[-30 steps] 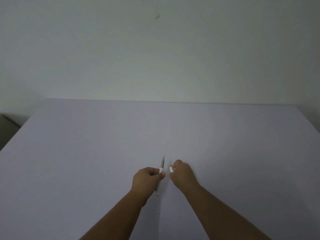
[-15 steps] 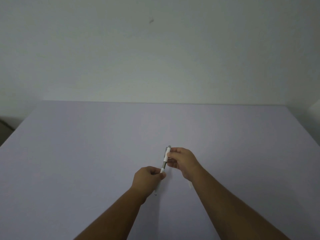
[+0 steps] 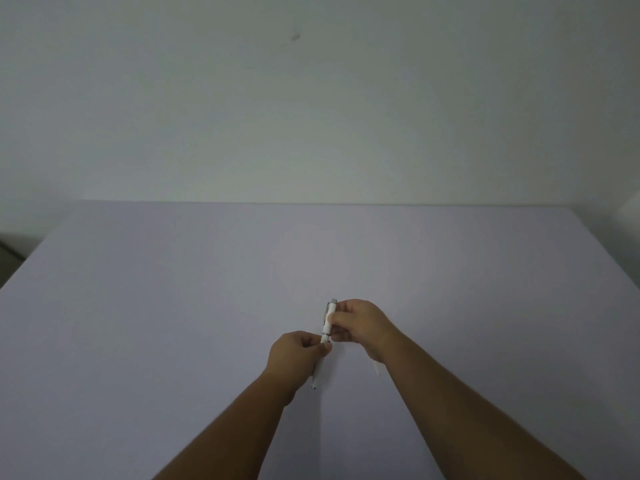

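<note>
Far left edge: a dark boxy object (image 3: 6,252), mostly cut off, can't tell what it is. The desk (image 3: 138,306) is a flat, matte, pale lavender top, smooth with no grain, and fills the lower half of the view. The wall (image 3: 173,98) behind it is plain off-white with a small dark smudge (image 3: 295,37) high up near the middle.

The left hand (image 3: 298,351) is near-centre with a bare forearm coming in from the near edge. Its fingers are curled and its thumb and fingertips pinch the lower barrel of the pen (image 3: 327,327).

The pen is a slim white cylinder, glossy plastic by the look, with a thin metal band at mid-barrel. There is a silver clip and a grey end cap at the far end, and a small metallic tip at the near end below the left fist. It is held above the desk, about centre, running near to far and leaning slightly right.

The right hand (image 3: 360,327), just right of the pen, has its fingers curled and grips the upper barrel at the clip section. The two hands almost touch along the barrel.

A small white tapered piece (image 3: 377,370) pokes out from under the right wrist, and it is unclear whether it lies on the desk. At the far right there is a pale wall corner (image 3: 628,211).
</note>
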A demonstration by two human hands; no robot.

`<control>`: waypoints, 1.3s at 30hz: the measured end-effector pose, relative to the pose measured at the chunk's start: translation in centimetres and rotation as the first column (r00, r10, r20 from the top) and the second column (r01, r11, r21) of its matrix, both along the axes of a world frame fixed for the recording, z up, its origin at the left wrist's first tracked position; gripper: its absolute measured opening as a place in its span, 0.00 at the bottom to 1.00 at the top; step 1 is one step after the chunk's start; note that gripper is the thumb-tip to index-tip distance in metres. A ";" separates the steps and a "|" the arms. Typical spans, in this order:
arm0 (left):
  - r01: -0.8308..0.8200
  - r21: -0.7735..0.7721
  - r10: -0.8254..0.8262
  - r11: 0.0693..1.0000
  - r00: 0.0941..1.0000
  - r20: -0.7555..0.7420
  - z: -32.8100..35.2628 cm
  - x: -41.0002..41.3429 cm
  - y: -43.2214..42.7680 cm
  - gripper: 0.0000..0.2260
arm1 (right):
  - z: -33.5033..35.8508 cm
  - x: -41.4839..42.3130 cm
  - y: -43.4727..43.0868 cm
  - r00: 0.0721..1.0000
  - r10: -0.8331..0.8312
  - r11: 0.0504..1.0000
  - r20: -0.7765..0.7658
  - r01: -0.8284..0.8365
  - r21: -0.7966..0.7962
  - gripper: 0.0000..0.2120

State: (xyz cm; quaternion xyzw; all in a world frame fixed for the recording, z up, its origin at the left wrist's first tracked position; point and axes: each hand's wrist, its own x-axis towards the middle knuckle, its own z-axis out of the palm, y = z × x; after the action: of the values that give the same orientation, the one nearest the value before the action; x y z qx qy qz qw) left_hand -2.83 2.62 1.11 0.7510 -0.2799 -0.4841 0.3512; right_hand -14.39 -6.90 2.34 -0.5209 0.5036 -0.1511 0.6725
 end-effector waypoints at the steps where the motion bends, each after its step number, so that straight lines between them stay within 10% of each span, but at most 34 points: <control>1: 0.009 0.011 -0.010 1.000 1.000 0.018 -0.3 0.1 -0.1 0.05 | -0.3 -0.1 0.0 0.999 0.000 1.000 -0.035 -0.001 -0.017 0.08; 10: -0.005 0.070 -0.006 0.998 0.988 0.155 -3.4 -0.9 -1.3 0.10 | -4.7 -2.8 0.3 0.751 -0.091 0.894 -0.654 -0.228 -0.386 0.10; 39: -0.118 0.070 0.094 0.991 0.957 0.275 -6.5 -3.0 -1.7 0.06 | -7.2 -2.1 3.0 0.846 -0.135 0.903 -0.515 -0.109 -0.416 0.09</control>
State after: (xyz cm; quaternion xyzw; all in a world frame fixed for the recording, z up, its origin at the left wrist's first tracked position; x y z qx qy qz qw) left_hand -5.86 0.96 -5.42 0.8384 -0.2637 -0.3689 0.3024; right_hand -16.45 -3.89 -4.81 -0.6736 0.6277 -0.1125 0.3737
